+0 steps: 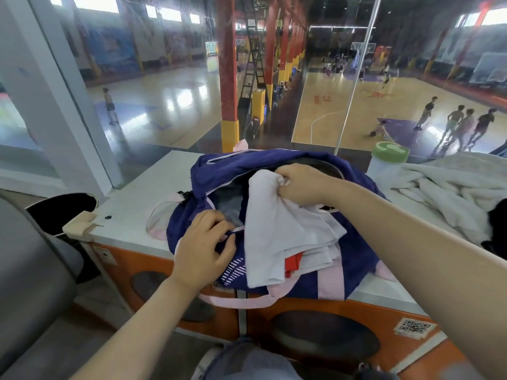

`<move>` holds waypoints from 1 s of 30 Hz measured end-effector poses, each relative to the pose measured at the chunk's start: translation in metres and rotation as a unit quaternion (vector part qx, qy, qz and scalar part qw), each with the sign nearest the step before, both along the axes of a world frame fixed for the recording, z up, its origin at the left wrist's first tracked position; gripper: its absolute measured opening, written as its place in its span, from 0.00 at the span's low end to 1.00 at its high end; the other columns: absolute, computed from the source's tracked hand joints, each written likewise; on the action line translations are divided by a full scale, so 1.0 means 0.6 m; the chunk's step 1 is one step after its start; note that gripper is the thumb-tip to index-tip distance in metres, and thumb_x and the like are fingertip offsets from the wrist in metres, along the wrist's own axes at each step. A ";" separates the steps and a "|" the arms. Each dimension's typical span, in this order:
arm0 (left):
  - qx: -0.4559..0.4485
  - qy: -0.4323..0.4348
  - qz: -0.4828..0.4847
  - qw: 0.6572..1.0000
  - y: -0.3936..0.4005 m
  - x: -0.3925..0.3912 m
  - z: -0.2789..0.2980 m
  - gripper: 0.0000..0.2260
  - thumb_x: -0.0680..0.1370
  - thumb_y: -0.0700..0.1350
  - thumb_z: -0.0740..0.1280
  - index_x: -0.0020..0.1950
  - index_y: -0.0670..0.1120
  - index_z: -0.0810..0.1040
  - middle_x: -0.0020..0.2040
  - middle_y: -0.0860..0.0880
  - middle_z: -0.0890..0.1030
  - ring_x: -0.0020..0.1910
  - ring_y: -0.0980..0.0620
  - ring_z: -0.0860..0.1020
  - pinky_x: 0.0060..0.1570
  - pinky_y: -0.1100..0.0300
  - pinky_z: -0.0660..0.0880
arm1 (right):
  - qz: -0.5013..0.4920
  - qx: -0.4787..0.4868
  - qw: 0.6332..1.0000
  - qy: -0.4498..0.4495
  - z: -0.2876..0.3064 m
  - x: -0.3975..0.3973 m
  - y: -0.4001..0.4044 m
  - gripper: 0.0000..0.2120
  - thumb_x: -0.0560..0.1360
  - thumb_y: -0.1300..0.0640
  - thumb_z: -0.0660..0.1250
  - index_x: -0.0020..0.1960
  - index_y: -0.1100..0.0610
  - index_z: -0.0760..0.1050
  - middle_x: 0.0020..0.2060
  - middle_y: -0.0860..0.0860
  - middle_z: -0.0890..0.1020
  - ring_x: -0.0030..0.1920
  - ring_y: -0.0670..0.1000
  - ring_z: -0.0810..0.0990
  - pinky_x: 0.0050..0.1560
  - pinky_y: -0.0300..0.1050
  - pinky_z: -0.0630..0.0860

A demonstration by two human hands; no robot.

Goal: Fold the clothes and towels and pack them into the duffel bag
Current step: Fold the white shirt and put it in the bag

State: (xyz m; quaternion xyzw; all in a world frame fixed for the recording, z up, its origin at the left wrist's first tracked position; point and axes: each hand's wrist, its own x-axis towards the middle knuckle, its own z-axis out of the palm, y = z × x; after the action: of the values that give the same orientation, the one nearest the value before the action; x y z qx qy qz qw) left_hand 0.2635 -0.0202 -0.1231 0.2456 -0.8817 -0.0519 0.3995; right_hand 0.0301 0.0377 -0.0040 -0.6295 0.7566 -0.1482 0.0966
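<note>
A navy duffel bag (356, 253) with pink straps lies open on a white counter (131, 204). My right hand (299, 185) grips one end of a folded white garment (285, 234) with a red patch over the bag's mouth. The garment's lower part drapes over the bag's front side. My left hand (204, 245) pinches the near edge of the bag's opening by the zipper. Grey cloth shows inside the bag.
A crumpled white towel (444, 193) lies on the counter to the right, with a dark item at the right edge. A bottle with a green lid (389, 157) stands behind the bag. A glass wall runs along the counter's far edge.
</note>
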 end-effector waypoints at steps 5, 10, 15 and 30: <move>0.037 0.065 -0.054 0.996 -0.001 0.005 -0.008 0.12 0.76 0.47 0.63 0.48 0.40 0.82 0.49 0.47 0.78 0.53 0.50 0.74 0.57 0.57 0.70 | 0.038 0.040 0.998 -0.041 -0.006 0.055 -0.074 0.05 0.79 0.55 0.60 0.51 0.51 0.74 0.47 0.49 0.79 0.48 0.53 0.77 0.47 0.45 0.68; 0.071 0.117 -0.082 0.987 -0.005 0.015 -0.001 0.10 0.74 0.45 0.64 0.45 0.42 0.83 0.48 0.49 0.78 0.53 0.49 0.73 0.59 0.61 0.66 | 0.025 0.077 0.996 -0.030 -0.026 0.085 -0.147 0.07 0.79 0.58 0.61 0.55 0.55 0.75 0.50 0.53 0.79 0.51 0.56 0.76 0.52 0.48 0.70; 0.071 0.156 -0.058 0.984 -0.018 0.019 0.009 0.10 0.73 0.44 0.64 0.43 0.40 0.82 0.49 0.49 0.76 0.53 0.52 0.71 0.58 0.64 0.65 | -0.032 0.056 0.998 -0.002 -0.049 0.112 -0.209 0.15 0.81 0.60 0.58 0.65 0.64 0.73 0.62 0.61 0.77 0.63 0.61 0.74 0.60 0.49 0.69; 0.100 -0.102 0.051 0.988 -0.079 -0.012 0.103 0.09 0.78 0.43 0.61 0.56 0.48 0.76 0.50 0.52 0.78 0.51 0.50 0.77 0.49 0.56 0.68 | -0.013 -0.035 0.986 -0.164 -0.055 0.116 -0.187 0.14 0.78 0.52 0.65 0.61 0.58 0.74 0.53 0.54 0.78 0.52 0.52 0.75 0.54 0.44 0.70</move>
State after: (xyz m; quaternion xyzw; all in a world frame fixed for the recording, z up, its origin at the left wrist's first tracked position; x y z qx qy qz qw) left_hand 0.2564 -0.0678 -0.0611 0.3326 -0.8946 -0.0944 0.2830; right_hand 0.0998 -0.0744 -0.0373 -0.5897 0.7329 -0.2770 0.1959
